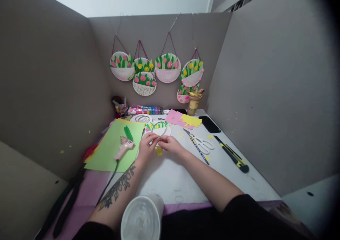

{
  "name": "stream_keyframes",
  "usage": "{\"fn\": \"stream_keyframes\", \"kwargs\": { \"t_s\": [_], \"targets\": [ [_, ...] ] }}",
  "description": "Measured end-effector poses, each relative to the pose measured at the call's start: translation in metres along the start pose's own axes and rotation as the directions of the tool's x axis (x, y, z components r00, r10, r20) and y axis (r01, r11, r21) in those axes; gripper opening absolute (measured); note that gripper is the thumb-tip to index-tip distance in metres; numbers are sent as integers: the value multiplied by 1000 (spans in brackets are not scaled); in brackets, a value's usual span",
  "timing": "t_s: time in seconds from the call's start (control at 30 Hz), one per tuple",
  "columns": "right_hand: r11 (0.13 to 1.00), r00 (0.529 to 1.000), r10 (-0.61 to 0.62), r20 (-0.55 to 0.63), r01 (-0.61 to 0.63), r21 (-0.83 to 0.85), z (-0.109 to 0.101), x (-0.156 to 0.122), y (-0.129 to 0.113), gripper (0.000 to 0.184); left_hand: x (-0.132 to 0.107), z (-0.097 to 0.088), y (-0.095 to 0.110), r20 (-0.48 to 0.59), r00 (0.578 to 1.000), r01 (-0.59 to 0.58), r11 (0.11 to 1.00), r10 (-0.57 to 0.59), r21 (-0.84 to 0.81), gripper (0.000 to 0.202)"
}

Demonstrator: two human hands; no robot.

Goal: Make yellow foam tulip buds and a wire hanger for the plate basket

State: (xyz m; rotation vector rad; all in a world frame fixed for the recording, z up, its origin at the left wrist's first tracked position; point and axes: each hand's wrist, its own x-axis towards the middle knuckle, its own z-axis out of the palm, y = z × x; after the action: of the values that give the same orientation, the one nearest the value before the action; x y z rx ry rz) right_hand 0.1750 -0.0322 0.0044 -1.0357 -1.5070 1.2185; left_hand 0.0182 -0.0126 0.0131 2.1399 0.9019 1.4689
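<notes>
My left hand (148, 144) and my right hand (171, 145) meet over the middle of the table, fingers pinched. Between them they hold a thin grey ring (166, 127) upright, which looks like a narrow roll of tape. What lies right at the fingertips is hidden. Behind the ring is a white paper plate (168, 131) with green leaves and small flowers on it. A small yellow paper piece (159, 150) shows just below my fingers.
Green paper (106, 148) lies left, with a pink glue gun (124, 150) on it. To the right are scissors (205, 144), a pencil (199, 150), a utility knife (233, 156) and a phone (209, 124). A lidded cup (140, 218) stands close in front; several decorated plates hang behind.
</notes>
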Motion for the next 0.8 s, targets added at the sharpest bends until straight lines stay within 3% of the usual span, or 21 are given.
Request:
{"fn": "stream_keyframes", "kwargs": {
  "t_s": [0.07, 0.13, 0.23, 0.3, 0.33, 0.4, 0.43, 0.47, 0.53, 0.6, 0.7, 0.8],
  "targets": [
    [997, 991, 23, -132, -14, 75, 0, 5, 0, 23, 0, -2, 1, -18, 1000, 6, 1000, -6, 1, 14],
    [991, 938, 15, -347, 32, 130, -17, 6, -2, 26, 1, -4, 1, -67, 997, 38, 999, -38, 5, 14],
    [993, 762, -41, -646, 102, 56, -65, -9, -10, 30, 3, -8, 0, -139, 987, 85, 996, -83, 6, 16],
    [976, 667, -120, -735, -55, -210, -97, -26, -19, 33, 3, -8, -3, -171, 981, 95, 995, -93, 5, 17],
    [897, 678, -148, -720, -214, -386, -108, -35, -24, 32, 3, -8, -4, -180, 979, 96, 995, -94, 4, 17],
    [641, 615, -249, -748, -474, -604, -118, -50, -32, 46, 2, -7, -7, -181, 979, 99, 995, -98, -4, 16],
    [542, 615, -293, -732, -523, -657, -115, -55, -35, 51, 2, -7, -8, -174, 979, 103, 995, -103, -9, 16],
    [467, 645, -326, -691, -526, -711, -109, -57, -38, 50, 2, -6, -8, -167, 980, 109, 994, -110, -11, 17],
    [377, 746, -371, -553, -423, -824, -89, -57, -41, 34, 1, -6, -9, -157, 980, 122, 992, -122, -5, 17],
    [308, 803, -403, -440, -334, -891, -71, -53, -42, 33, 0, -7, -10, -161, 979, 130, 991, -127, 10, 17],
    [242, 799, -395, -453, -386, -890, -71, -51, -39, 42, 0, -9, -12, -178, 976, 134, 991, -128, 23, 18],
    [215, 757, -319, -570, -528, -821, -108, -59, -32, 38, 0, -10, -12, -182, 975, 131, 991, -125, 25, 19]
  ]
}}
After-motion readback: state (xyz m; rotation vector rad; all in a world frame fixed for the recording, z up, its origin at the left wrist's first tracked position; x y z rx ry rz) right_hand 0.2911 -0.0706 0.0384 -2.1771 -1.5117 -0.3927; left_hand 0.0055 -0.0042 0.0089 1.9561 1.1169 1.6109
